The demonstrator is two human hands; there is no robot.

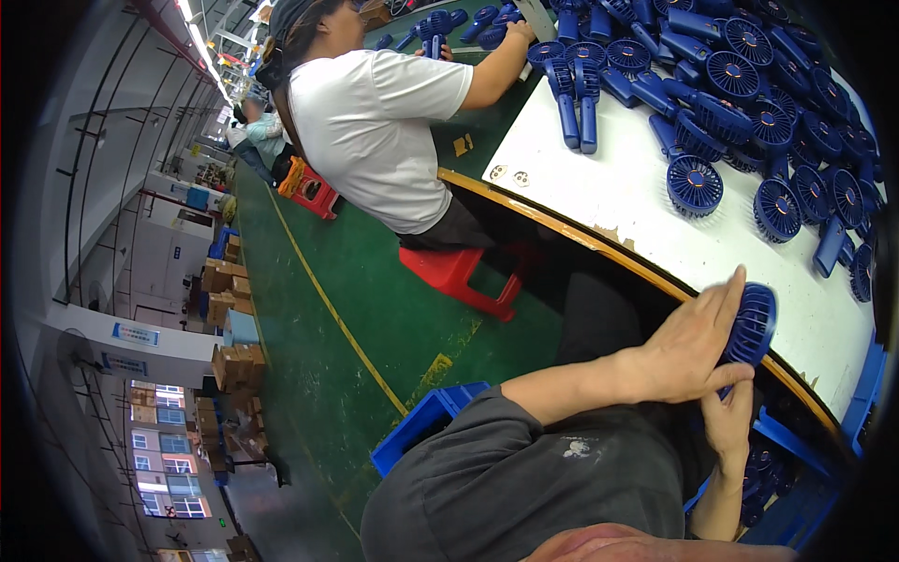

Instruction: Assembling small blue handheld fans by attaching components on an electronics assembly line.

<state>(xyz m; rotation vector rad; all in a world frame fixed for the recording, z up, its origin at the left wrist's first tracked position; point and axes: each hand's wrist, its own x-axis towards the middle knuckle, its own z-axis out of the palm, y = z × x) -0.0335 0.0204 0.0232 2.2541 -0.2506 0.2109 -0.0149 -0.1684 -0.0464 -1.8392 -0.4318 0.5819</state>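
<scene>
A dark blue handheld fan (752, 323) is between my two hands at the table's near edge, its round grille facing right. My left hand (688, 342) rests along the back of the fan head, fingers stretched long and thumb at its lower rim. Just below, my right hand (729, 412) is closed around the fan's lower part, where a bit of blue shows; the handle is mostly hidden by the fingers. On the white table (581, 187) beyond lies a heap of similar blue fans (735, 75), and two more fans (576, 94) lie side by side at its left.
Blue bins (426, 421) stand at my left and at the lower right (796, 440), the latter with dark blue parts inside. A co-worker in a white shirt (375, 131) sits on a red stool (459, 276), handling fans. Cardboard boxes (225, 276) line the green floor's far side.
</scene>
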